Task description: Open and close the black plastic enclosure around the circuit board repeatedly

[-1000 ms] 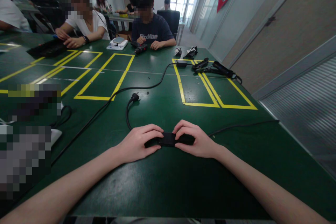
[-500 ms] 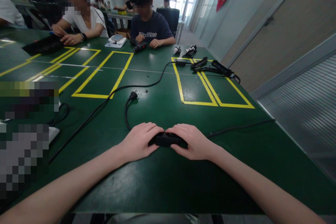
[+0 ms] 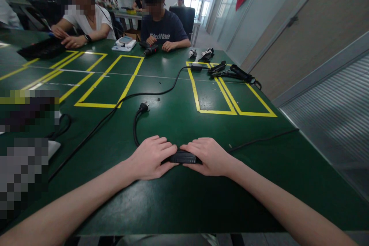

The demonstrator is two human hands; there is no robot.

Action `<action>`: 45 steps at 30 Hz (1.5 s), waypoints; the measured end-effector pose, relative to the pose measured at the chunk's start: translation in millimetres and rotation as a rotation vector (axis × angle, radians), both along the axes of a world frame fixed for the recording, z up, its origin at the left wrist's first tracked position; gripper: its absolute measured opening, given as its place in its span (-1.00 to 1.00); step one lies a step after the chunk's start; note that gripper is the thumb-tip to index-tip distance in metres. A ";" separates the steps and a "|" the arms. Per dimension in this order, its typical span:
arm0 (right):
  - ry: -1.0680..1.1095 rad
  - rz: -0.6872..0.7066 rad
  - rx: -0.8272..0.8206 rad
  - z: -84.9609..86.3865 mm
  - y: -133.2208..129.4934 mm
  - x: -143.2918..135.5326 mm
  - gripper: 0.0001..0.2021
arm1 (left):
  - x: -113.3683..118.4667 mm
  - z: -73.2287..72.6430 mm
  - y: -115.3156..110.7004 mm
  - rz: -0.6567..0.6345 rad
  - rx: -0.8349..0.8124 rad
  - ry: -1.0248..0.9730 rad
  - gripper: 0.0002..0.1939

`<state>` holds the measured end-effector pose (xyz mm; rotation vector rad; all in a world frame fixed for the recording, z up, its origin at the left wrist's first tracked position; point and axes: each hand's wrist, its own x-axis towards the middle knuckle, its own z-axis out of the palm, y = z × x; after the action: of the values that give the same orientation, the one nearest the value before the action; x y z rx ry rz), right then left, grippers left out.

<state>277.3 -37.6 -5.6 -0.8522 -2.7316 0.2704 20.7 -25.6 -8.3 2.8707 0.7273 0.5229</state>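
Note:
A black power adapter (image 3: 183, 157) is between my two hands near the front of the green table. My left hand (image 3: 152, 157) grips its left end, thumb along the near side and fingers over the top. Around the right end, my right hand (image 3: 210, 156) is closed in the same way. From behind my left hand a short black cord bends up to a plug (image 3: 143, 107) lying on the table. A thin black cable (image 3: 265, 140) runs from beside my right hand towards the table's right edge. Both ends of the adapter are hidden by my hands.
Yellow tape outlines (image 3: 98, 105) mark the green table (image 3: 173, 207). A long black cable (image 3: 150, 93) crosses it to a small box and black tools (image 3: 242, 73) at right. Two people sit opposite, with a power drill (image 3: 151, 49) before one. Blurred items stand at left.
The adapter has turned slightly in my hands, so its ridged near side shows more plainly. My fingertips have moved a little apart. The whole view has shifted slightly.

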 end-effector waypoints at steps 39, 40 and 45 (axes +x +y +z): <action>0.020 -0.058 0.222 -1.6 7.1 14.4 -0.52 | -5.9 -0.7 0.5 0.137 0.012 -0.292 -0.64; 0.103 -0.123 0.202 -0.3 11.8 21.4 -0.52 | -7.6 0.3 0.9 0.148 0.058 -0.335 -0.58; 0.711 -0.698 0.070 11.5 42.6 71.0 -0.48 | -12.3 2.0 0.9 0.142 0.144 -0.417 -0.54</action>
<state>348.3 5.1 5.8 -1.3112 -1.6748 0.2585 8.4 -24.7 -6.3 2.7014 0.8469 1.1921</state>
